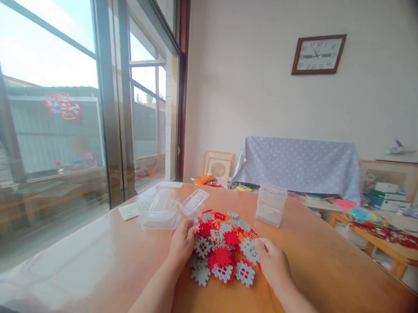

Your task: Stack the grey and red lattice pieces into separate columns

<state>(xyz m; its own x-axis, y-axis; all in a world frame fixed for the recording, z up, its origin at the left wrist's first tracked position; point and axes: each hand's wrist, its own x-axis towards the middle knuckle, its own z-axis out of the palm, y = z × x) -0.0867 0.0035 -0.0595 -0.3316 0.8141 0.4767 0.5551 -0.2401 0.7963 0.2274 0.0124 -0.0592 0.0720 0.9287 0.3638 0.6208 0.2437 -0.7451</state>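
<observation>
A heap of flat toothed plastic pieces, with red (222, 256), grey (202, 247) and orange (243, 232) ones, is piled on the brown table (307, 290). Against the heap's left side is my left hand (182, 240), closed, with curled fingers; what they hold is hidden. My right hand (273, 261) is closed at the right side, its thumb and finger at the edge of a grey windowed piece (249, 249). Several grey pieces lie at the near edge of the heap, one of them plain (201, 276).
Clear plastic containers (159, 216) and a lid (195, 201) stand behind the heap to the left, near a pale card (128, 211). Behind right is a clear box (271, 205). A window runs along the left; a wooden bench (395, 250) holds things at the right.
</observation>
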